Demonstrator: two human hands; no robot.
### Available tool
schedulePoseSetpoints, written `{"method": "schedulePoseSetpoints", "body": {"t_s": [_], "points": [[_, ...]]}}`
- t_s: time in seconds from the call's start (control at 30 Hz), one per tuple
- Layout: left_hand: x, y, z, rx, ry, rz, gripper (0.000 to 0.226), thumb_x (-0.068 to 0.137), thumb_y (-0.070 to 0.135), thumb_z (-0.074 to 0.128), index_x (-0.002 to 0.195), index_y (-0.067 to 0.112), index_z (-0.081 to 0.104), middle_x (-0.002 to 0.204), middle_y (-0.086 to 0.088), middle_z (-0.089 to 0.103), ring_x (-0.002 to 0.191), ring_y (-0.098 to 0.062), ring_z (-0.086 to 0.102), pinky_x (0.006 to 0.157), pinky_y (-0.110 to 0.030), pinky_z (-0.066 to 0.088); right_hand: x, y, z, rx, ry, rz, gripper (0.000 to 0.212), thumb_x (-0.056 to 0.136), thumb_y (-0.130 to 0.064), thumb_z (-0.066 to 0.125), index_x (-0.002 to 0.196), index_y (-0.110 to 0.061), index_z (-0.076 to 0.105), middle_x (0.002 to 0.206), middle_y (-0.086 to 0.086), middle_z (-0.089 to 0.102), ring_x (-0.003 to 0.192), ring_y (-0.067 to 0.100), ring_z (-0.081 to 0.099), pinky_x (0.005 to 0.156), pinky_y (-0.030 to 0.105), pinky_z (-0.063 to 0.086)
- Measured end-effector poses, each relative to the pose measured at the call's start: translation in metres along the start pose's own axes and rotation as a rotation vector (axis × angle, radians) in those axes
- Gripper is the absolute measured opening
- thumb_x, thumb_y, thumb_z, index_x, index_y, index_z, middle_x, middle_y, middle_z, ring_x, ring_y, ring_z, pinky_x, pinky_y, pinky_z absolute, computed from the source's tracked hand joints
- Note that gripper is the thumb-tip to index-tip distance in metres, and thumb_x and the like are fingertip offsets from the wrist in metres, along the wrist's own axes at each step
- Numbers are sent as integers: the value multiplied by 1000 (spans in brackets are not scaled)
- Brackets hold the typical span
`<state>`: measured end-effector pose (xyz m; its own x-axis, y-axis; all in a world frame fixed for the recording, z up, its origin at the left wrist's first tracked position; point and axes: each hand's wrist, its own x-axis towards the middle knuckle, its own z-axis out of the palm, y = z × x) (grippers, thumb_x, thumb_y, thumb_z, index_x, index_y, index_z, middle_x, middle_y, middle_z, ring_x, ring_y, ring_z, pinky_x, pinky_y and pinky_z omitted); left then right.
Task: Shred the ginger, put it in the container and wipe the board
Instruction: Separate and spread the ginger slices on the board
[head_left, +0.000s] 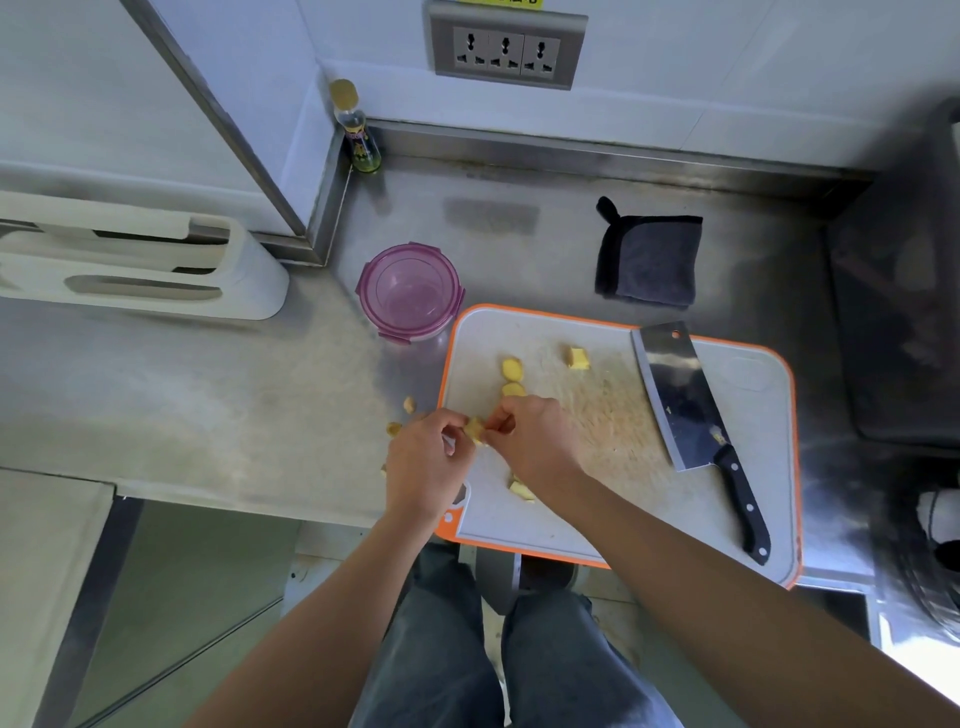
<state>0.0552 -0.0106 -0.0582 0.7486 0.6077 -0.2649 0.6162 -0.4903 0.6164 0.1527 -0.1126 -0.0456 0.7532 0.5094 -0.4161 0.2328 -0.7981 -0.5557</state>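
My left hand (423, 465) and my right hand (535, 441) meet over the left edge of the white, orange-rimmed cutting board (597, 519). Both pinch one yellow ginger piece (475, 428) between their fingertips. More ginger slices (512, 370) and a chunk (577, 358) lie on the board, another piece (521, 491) sits by my right wrist, and a few bits (409, 404) lie on the counter left of the board. A cleaver (691, 405) with a black handle rests on the board's right half. The round purple container (410, 291) stands open and empty behind the board's left corner.
A folded dark grey cloth (649, 260) lies on the steel counter behind the board. A small bottle (358, 135) stands in the back corner. A white rack (156, 270) sits at the left. A dark cooktop (898, 312) borders the right side.
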Motion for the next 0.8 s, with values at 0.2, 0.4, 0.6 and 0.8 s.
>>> {"method": "schedulePoseSetpoints", "body": {"t_s": [0.2,0.4,0.6,0.8], "points": [[3,7,-3,-19,-8,-42,10,87,23,65,93,18,71,85,7,71,69,-7,60,65,-18,40,-5,-3,3,-138,2,-94,18,92,-36,58,88,-20,64,85,0,64,77,23,60,67,32,52],[5,7,-5,-23,-31,-50,9,87,27,68,90,19,67,81,10,67,69,-4,59,61,-11,38,-9,0,9,-53,62,-182,13,92,-24,58,97,-14,66,100,1,56,79,21,59,63,30,46],[7,4,-9,-73,-37,131,10,86,27,70,95,21,71,84,12,69,64,-2,59,58,-9,40,1,4,-2,81,5,-241,8,86,-15,65,94,-15,66,92,-1,62,71,12,55,68,32,52],[36,38,-4,-313,-118,17,6,84,20,72,81,23,75,63,13,66,54,1,56,59,-15,43,16,19,-47,206,-3,-270,19,82,-13,71,100,-14,66,82,-6,65,65,2,55,63,11,43]]}}
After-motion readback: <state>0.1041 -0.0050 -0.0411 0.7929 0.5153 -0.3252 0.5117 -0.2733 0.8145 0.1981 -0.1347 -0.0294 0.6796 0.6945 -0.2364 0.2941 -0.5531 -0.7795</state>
